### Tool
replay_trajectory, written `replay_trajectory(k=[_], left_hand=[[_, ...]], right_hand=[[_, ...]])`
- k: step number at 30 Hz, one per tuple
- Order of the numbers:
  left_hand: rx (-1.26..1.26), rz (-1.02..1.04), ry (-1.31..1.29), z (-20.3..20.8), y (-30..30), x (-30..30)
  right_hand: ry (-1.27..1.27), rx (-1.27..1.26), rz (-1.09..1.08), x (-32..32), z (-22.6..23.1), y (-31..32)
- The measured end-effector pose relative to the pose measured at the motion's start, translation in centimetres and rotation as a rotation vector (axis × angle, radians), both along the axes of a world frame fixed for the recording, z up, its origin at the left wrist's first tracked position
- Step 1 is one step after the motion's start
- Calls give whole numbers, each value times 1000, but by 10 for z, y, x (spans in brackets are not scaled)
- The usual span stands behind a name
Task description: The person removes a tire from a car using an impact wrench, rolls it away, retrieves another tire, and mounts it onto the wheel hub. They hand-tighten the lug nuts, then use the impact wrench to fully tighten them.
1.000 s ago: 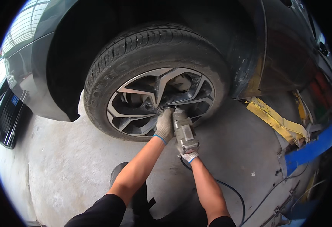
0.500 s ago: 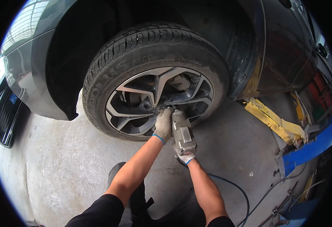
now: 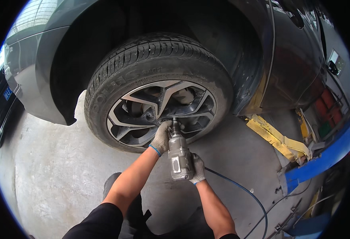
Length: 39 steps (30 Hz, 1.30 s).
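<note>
Dark grey car [image 3: 41, 81] arches over the wheel [image 3: 159, 109]; yellow lift arm [image 3: 278, 137] right of the wheel, air hose [image 3: 238, 185] trailing below and right of it. Air gun [image 3: 179, 157] just below the wheel's middle, aimed in at it — seated or not, can't tell. Step in hand looks like setting or running the gun near the wheel's middle; next move probably calls for a square, steady push. Right hand [image 3: 198, 167], farther from the wheel, wraps the gun's rear right side — some fingers hidden. Left hand [image 3: 161, 137], nearer the wheel, curls round the gun's nose [image 3: 175, 129].
</note>
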<state>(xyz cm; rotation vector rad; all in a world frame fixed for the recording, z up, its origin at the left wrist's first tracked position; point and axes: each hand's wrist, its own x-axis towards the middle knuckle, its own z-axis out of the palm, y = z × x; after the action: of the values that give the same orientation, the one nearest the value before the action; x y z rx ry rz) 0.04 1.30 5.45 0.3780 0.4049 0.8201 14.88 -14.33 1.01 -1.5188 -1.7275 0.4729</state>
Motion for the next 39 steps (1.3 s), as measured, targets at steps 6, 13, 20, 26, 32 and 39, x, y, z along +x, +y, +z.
replay_trajectory(k=[6, 13, 20, 26, 32, 39], left_hand=[[-14, -97, -113, 9, -10, -7], [145, -135, -55, 0, -2, -16], [68, -165, -56, -9, 3, -29], [228, -85, 472, 9, -11, -35], [273, -140, 571, -14, -28, 0], [80, -381, 336, -33, -44, -1]], right_hand=[[-337, 120, -59, 9, 8, -16], [-534, 273, -133, 12, 9, -30], [-619, 234, -137, 14, 15, -32], [-832, 292, -194, 23, 30, -48], [-1171, -63, -218, 96, 33, -113], [-1244, -716, -376, 217, -85, -202]])
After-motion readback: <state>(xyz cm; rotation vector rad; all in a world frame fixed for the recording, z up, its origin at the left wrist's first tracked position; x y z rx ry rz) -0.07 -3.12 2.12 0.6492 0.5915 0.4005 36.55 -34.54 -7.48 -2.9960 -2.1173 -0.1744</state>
